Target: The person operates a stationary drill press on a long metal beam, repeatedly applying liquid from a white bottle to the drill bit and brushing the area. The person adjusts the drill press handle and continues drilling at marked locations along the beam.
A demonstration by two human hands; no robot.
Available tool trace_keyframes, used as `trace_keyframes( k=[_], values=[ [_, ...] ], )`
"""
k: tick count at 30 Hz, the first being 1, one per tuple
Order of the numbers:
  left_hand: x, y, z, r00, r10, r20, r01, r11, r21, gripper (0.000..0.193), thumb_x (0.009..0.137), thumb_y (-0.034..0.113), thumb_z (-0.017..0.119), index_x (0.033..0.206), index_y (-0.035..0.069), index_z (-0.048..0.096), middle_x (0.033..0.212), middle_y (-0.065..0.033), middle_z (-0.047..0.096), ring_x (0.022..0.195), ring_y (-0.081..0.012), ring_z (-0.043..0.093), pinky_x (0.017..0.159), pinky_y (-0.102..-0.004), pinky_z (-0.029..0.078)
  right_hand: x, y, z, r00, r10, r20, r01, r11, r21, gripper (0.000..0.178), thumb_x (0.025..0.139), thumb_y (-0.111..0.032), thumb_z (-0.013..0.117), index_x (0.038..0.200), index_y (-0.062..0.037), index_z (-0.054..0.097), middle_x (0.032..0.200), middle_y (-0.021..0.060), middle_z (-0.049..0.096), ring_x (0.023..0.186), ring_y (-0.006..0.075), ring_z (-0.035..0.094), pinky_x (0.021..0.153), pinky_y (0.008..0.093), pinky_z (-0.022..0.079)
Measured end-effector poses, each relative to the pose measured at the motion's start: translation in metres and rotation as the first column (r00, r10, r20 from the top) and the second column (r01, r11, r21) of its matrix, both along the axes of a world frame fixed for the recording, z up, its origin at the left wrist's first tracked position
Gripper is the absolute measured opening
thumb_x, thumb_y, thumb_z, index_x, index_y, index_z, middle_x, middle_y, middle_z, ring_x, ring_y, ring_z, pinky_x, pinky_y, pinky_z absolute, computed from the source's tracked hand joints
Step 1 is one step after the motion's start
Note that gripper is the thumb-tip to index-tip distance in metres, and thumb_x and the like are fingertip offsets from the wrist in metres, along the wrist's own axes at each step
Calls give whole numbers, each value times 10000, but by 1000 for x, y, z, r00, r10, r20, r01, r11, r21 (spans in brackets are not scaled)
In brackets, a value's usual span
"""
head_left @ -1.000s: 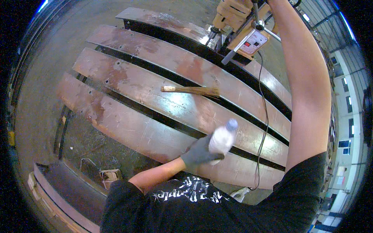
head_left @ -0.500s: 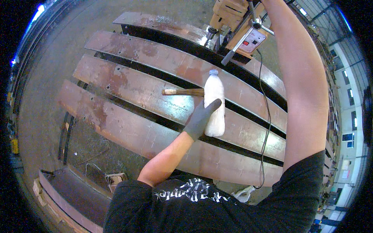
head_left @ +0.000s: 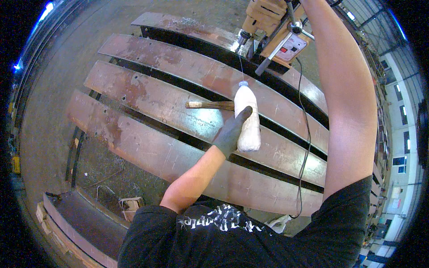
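My left hand, in a dark glove, is wrapped round a white plastic bottle with a blue cap. From the cap a thin stream of liquid runs up toward the chuck of an orange-yellow drilling machine. That machine stands on the far steel beams and has a lever handle and a control panel with a red button. My bare right forearm reaches past the machine's right side; the right hand lies beyond the top edge. Behind the bottle, a brush-like bundle rests on a beam.
Several brown steel beams lie side by side with dark gaps between them. A black cable hangs from the machine across them. At lower left sit another beam and a small wooden block. Metal shavings lie on the farthest beam.
The bottle's base has risen slightly and its cap has shifted a little left. A thin stream now shows between the cap and the chuck. The right arm has barely moved.
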State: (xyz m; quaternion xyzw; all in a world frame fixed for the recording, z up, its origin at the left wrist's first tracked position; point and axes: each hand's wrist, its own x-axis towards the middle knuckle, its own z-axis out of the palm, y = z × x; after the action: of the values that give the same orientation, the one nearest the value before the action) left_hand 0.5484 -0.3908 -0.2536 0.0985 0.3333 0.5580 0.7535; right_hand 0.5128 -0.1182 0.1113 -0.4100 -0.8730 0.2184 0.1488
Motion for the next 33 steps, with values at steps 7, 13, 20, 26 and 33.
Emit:
trace_keyframes(
  k=[7, 13, 20, 26, 33],
  values=[
    [-4, 1, 3, 997, -19, -70, 16, 999, -36, 643, 948, 531, 714, 1287, 4, 570, 1010, -138, 712, 796, -274, 727, 735, -410, 632, -1, -63, 10, 995, -78, 69, 72, 993, 91, 366, 938, -399, 633, 929, -54, 757, 592, -11, 450, 447, 123, 377, 408, 323, 295],
    [3, -1, 4, 999, 14, 30, -14, 1000, -8, 628, 943, 535, 718, 1264, 11, 584, 985, -127, 708, 811, -270, 730, 745, -403, 633, 0, -9, 5, 999, -4, 45, 5, 1000, -27, 381, 943, -413, 621, 971, -63, 771, 604, 13, 487, 460, 152, 460, 422, 335, 369],
    [-1, 2, -4, 998, -12, 66, 13, 1000, -25, 601, 944, 540, 711, 1230, 24, 597, 980, -118, 707, 811, -268, 729, 733, -397, 631, -6, -18, 2, 991, -60, 122, 39, 986, 163, 418, 945, -454, 625, 952, -67, 785, 647, 22, 532, 500, 164, 516, 453, 347, 416],
    [-3, 3, -6, 998, -31, 52, 32, 999, -31, 638, 939, 542, 719, 1270, 16, 579, 1006, -131, 705, 824, -280, 729, 740, -405, 630, -7, -21, 3, 984, -104, 147, 81, 985, 155, 460, 955, -495, 590, 962, -84, 797, 672, 36, 558, 519, 182, 550, 478, 362, 459],
    [-3, 0, -1, 998, 4, 65, -3, 1000, -20, 705, 939, 540, 722, 1347, -2, 534, 1051, -145, 699, 845, -291, 727, 753, -421, 633, -9, -34, 3, 975, -130, 179, 88, 971, 223, 450, 955, -475, 585, 975, -78, 796, 704, 54, 582, 518, 190, 547, 485, 378, 468]
  ],
)
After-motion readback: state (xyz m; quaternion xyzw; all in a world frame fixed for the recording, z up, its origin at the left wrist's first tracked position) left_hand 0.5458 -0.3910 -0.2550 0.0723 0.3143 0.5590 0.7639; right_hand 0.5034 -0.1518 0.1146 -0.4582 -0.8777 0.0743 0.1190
